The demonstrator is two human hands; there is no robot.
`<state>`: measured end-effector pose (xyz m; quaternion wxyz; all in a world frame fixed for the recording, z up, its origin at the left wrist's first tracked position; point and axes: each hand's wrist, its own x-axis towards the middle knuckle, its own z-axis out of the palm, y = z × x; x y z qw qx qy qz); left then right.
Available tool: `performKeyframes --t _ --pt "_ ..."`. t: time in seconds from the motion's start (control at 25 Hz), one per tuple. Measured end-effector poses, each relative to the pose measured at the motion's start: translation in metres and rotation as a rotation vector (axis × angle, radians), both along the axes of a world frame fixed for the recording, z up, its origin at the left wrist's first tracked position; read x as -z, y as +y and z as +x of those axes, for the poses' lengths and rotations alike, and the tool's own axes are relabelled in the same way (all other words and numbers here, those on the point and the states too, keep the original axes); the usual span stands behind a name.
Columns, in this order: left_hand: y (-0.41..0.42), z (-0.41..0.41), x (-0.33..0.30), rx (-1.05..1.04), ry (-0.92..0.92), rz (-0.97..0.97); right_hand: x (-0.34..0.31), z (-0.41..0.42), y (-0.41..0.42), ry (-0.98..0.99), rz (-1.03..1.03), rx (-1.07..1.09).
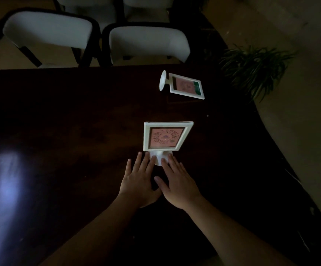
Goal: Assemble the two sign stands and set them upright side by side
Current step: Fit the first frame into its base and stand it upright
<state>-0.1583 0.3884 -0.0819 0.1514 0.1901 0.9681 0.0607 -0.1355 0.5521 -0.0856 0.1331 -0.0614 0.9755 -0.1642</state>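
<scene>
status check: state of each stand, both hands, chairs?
near sign stand: upright on its round base, pink card facing the camera
far sign stand: assembled, lying on its side, base pointing left
left hand: open, flat, fingertips at the near stand's base
right hand: open, flat, fingertips at the same base
chairs: unoccupied, at the table's far edge
table: dark, glare patch at left

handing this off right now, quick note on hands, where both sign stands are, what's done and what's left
Left hand and right hand: open, flat, fingertips on the round base of the near sign stand; neither grips it.
Near sign stand: assembled, upright on the dark table.
Far sign stand: assembled, lying on its side further back.
Left: stand the far one up beside the near one.
</scene>
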Motion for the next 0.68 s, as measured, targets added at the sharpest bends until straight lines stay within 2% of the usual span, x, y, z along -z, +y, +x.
performKeyframes --t 0.68 --pt "0.130 -0.047 0.017 0.128 0.032 0.055 0.002 -0.031 0.119 0.013 0.067 0.147"
